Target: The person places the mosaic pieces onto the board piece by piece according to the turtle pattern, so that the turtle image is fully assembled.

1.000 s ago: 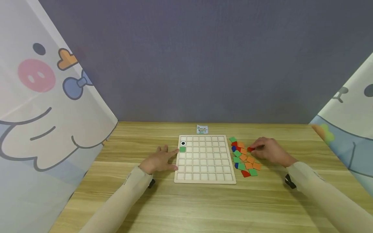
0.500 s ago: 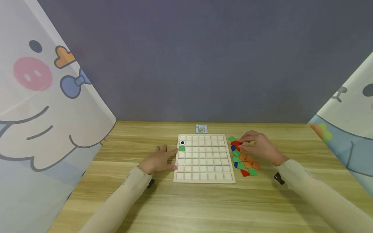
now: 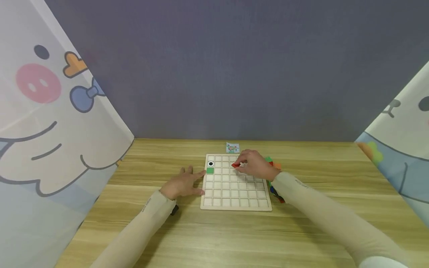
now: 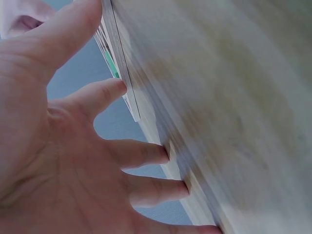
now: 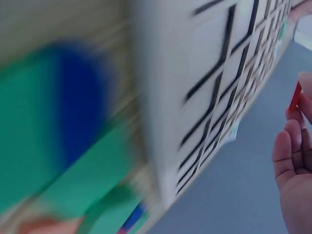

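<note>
A pale wooden grid board [image 3: 225,194] lies on the table. My right hand [image 3: 255,164] is over its upper part and pinches a red tile [image 3: 236,165] between thumb and fingers; the right wrist view shows that red tile [image 5: 295,96] edge-on. At the board's left edge my left hand [image 3: 182,183] rests with fingers spread, thumb and index finger touching the rim. In the left wrist view the left hand [image 4: 73,151] has its fingertips on the table. In the grid's left column sit a white tile with a black dot [image 3: 210,163] and, just below, a green tile [image 3: 210,171].
Loose coloured tiles, mostly hidden by the right sleeve [image 3: 311,197], lie right of the board, among them an orange tile [image 3: 277,166]. A small printed card [image 3: 232,148] lies behind the board. A grey partition [image 3: 214,74] rises at the table's back edge.
My right hand has moved left from the loose tiles to over the board, carrying the red tile. The left hand has stayed at the board's left edge.
</note>
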Demonstrator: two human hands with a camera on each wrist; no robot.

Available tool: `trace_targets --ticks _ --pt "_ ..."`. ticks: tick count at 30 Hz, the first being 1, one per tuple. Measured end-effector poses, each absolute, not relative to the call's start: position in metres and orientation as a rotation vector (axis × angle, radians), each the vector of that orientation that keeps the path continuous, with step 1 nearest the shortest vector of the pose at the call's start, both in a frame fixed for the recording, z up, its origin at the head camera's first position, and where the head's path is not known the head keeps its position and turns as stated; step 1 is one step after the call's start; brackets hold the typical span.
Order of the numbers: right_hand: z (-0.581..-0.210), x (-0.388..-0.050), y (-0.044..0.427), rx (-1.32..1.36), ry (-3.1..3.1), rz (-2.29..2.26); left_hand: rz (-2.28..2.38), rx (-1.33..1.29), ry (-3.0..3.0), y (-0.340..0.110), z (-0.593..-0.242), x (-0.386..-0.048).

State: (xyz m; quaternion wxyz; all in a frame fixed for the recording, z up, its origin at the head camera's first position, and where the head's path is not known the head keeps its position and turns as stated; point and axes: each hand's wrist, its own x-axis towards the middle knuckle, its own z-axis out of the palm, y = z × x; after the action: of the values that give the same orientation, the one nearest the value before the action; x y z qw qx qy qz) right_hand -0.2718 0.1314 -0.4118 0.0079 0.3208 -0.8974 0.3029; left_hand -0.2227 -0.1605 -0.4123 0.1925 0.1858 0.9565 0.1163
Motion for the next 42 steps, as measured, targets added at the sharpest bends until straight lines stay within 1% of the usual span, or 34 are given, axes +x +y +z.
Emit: trace_targets --ticks 8,11,16,30,42 --pt "-0.423 -0.288 0.079 0.922 -2.942 0.975 0.298 0.498 2.7 -0.158 -0.412 -0.223" --pt "-0.427 -0.293 0.068 0.927 -2.92 0.971 0.291 0.507 2.707 -0.159 -0.413 -0.224" --pt "-0.428 -0.295 0.056 0.827 -2.929 1.04 0.289 0.523 2.703 -0.159 -0.414 -0.224" --pt "-0.428 -0.296 0.048 0.763 -2.955 1.001 0.315 0.547 2.7 -0.159 -0.41 -0.223" --pt "-0.418 -0.297 0.061 0.941 -2.96 0.98 0.32 0.542 2.705 -0.159 -0.41 -0.223"
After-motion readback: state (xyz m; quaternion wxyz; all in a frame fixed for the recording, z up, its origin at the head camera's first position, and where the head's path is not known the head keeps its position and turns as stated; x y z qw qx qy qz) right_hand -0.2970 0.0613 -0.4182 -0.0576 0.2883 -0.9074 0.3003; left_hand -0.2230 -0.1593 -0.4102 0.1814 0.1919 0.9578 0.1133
